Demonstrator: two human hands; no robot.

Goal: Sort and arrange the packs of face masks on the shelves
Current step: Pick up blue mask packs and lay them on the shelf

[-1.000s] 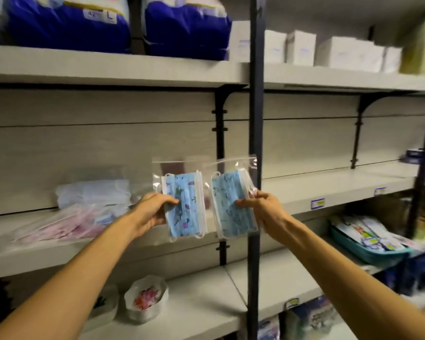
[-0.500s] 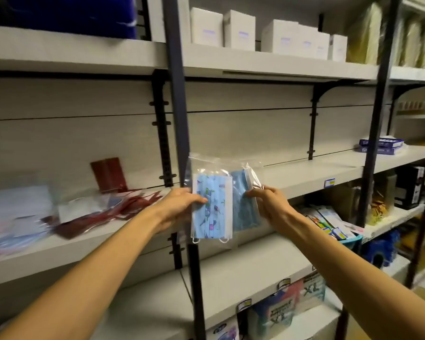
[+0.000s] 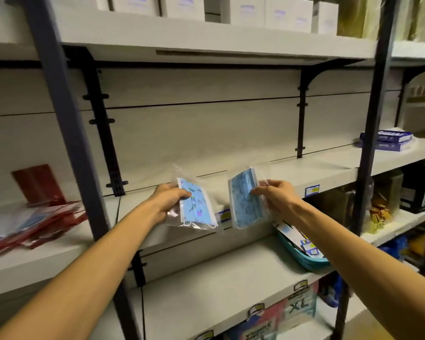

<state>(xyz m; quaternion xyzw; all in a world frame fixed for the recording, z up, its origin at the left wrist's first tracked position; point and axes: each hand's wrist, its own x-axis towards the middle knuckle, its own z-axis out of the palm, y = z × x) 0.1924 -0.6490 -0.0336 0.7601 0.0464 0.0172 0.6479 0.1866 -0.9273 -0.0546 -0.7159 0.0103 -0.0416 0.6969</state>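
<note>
My left hand [image 3: 166, 201] grips a clear pack holding a light blue printed face mask [image 3: 196, 204] by its left edge. A second clear pack with a blue patterned face mask [image 3: 243, 202] is pinched by my right hand [image 3: 276, 196] at its right edge. Both packs hang upright, side by side and apart, in front of the middle shelf [image 3: 304, 175]. A heap of red and pale mask packs [image 3: 32, 224] lies on the same shelf level at the far left.
A dark upright post [image 3: 66, 133] crosses the view left of my arms. White boxes [image 3: 275, 11] line the top shelf. Blue boxes [image 3: 388, 139] sit at the middle shelf's right end. A teal basket [image 3: 304, 258] of small packs stands on the lower shelf.
The view has swung right along the shelves. My hands have drawn the two overlapping packs apart and carried them to the bay right of the post.
</note>
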